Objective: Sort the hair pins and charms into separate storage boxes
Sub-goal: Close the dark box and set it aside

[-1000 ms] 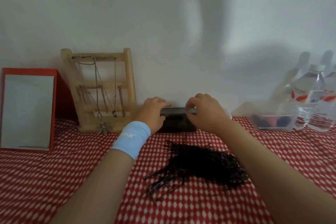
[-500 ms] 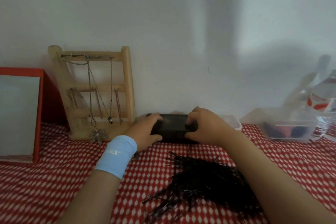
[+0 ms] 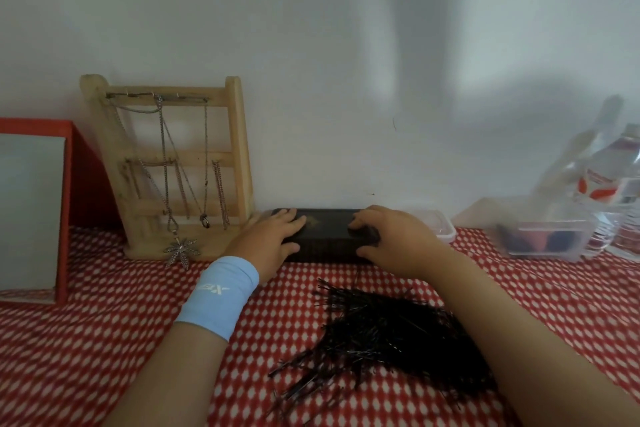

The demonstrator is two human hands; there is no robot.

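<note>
Left hand (image 3: 273,240) and right hand (image 3: 393,239): each grip curled round one end of a black storage box (image 3: 329,236) at back of desk (image 3: 104,340), by the wall. Lid prob. shut. Hair pins (image 3: 391,333) piled loose in front. Step: opening box; next needs lid lifted.

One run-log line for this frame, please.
left hand: holds black box, left end | right hand: holds its right end | hair pins: loose pile on cloth, unsorted

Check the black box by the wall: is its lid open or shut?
Shut: the black box shows its lid flat on top, no gap; left hand and right hand hold its ends.
</note>
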